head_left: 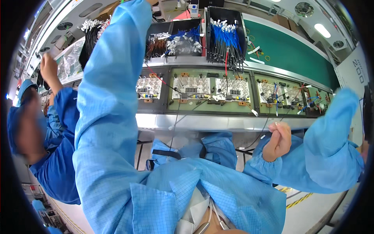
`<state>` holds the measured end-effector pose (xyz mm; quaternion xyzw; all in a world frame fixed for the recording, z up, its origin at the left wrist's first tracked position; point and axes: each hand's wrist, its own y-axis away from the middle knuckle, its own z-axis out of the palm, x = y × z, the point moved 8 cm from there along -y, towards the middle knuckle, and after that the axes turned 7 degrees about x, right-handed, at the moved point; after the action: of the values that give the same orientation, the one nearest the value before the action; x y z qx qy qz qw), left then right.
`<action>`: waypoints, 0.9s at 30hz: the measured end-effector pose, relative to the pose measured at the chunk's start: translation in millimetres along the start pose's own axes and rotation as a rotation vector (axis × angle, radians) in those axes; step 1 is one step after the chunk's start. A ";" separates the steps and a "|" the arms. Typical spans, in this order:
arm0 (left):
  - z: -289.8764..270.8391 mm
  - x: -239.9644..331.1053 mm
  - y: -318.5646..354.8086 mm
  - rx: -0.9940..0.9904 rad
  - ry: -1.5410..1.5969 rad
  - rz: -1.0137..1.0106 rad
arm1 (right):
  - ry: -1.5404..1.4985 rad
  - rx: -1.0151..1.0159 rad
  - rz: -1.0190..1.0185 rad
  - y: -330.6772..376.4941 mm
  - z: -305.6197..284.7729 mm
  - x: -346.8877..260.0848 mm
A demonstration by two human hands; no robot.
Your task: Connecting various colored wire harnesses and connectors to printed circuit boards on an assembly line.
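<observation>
Bunching narrowly, the right hand (279, 139) sits near right by the bench (230, 121); left hand (153, 2), cropped far, cannot be judged; sleeve (111, 97) obstructs circuit boards (150, 85).

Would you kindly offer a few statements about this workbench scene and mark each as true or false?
1. The right hand has its fingers curled. True.
2. The black bin beside the green mat holds only orange wires. False: it holds blue wires and black ones, with white connectors.
3. Circuit boards lie in a row along the bench. True.
4. The co-worker on the left wears yellow sleeves. False: the visible sleeve is dark blue.
5. The person's left sleeve is light blue. True.
</observation>
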<state>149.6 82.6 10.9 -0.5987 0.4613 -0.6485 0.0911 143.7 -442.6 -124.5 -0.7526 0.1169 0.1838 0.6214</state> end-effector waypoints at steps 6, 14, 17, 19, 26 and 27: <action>30.5 210.2 121.2 -0.496 -0.574 0.425 | -0.021 0.016 -0.178 -59.2 24.8 -47.6; 45.7 276.0 245.9 -0.627 -0.192 0.633 | -0.083 -0.216 0.025 -80.0 77.6 -64.9; 47.0 262.3 251.5 -0.611 -0.132 0.482 | -0.296 -0.347 0.079 -65.8 80.5 -63.3; 47.5 249.7 253.1 -0.599 -0.074 0.334 | -0.233 -0.334 0.117 -60.1 78.0 -66.1; 49.3 225.4 271.2 -0.583 0.107 -0.030 | -0.017 -0.258 0.092 -58.9 68.9 -66.5; 48.9 224.7 274.1 -0.581 0.106 -0.028 | -0.004 -0.261 0.073 -57.7 69.0 -67.7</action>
<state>12.7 -244.9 -34.4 -0.5713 0.6235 -0.5207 -0.1173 96.7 -367.0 -55.5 -0.8220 0.1180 0.2214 0.5111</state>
